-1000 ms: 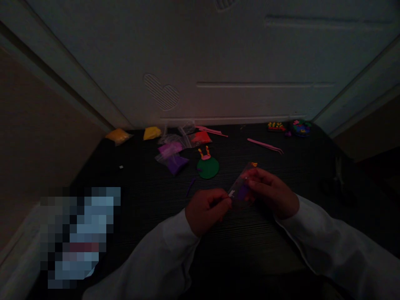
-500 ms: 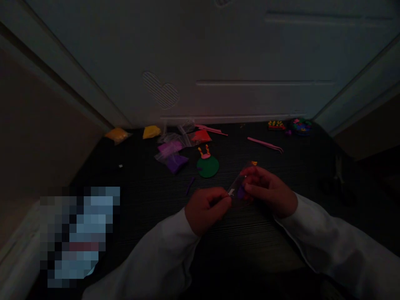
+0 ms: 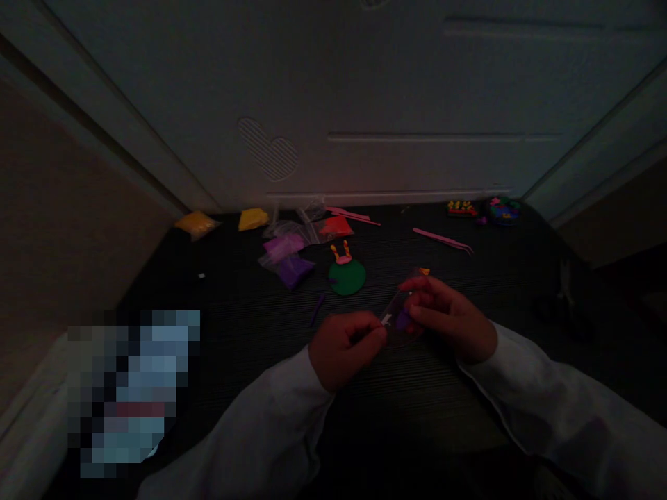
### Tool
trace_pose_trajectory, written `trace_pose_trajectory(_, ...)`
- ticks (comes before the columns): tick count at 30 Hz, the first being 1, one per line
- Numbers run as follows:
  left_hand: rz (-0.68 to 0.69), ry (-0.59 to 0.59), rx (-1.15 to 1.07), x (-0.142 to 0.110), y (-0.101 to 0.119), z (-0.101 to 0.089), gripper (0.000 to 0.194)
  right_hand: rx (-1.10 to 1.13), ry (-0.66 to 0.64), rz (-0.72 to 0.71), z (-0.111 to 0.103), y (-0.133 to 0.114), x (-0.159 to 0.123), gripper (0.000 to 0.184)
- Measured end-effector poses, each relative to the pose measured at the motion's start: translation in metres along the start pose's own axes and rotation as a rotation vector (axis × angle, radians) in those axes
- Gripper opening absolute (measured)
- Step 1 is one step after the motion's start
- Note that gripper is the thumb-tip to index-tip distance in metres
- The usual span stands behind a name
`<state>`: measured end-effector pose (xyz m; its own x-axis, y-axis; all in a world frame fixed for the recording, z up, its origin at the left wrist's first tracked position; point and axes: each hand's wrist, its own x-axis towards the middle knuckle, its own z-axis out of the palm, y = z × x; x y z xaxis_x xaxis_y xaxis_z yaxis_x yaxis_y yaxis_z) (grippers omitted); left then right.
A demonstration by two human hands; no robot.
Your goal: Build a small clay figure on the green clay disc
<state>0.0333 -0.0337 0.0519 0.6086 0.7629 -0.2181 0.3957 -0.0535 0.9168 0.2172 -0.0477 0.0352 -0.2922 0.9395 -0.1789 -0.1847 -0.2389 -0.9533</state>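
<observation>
Between my hands a small clear plastic bag (image 3: pixel 394 305) is held up over the dark table. My left hand (image 3: pixel 348 347) pinches its near left corner. My right hand (image 3: pixel 451 316) grips the other end, its fingers around a purple lump of clay (image 3: pixel 403 319) that looks to be in the bag. Beyond my left hand lies a green clay disc (image 3: pixel 350 278), with a pink piece and two twisted orange stalks at its far edge. A thin purple clay strip (image 3: pixel 317 310) rests on the table just left of it. Dim light hides finer detail.
Bags of purple clay (image 3: pixel 294 271), red clay (image 3: pixel 336 226) and yellow clay (image 3: pixel 253 219) lie at the back left. Pink tweezers (image 3: pixel 442 240) and finished clay pieces (image 3: pixel 503 211) are back right. Scissors (image 3: pixel 564 298) lie at far right. A white panel (image 3: pixel 417 167) rises behind the table.
Hardly anything differs. Both hands keep their hold on the plastic bag, and the fingers of my right hand have shifted very slightly.
</observation>
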Motion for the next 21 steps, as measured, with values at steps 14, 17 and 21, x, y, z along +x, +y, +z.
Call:
trace_pose_trajectory(14, 0.053, 0.014, 0.058, -0.0010, -0.0037, 0.0001, 0.023, -0.002, -0.017, -0.028, 0.0019, 0.0002, -0.0002, 0.033)
trace_pose_trajectory(17, 0.058, 0.013, 0.088, -0.0015, -0.0028, -0.0002, 0.023, -0.015, -0.005, -0.016, 0.0026, 0.0004, 0.0000, 0.037)
trace_pose_trajectory(21, 0.053, 0.016, 0.101, -0.0016, -0.0001, -0.0005, 0.022, -0.007, -0.003, -0.004, 0.0035, -0.0010, 0.0001, 0.044)
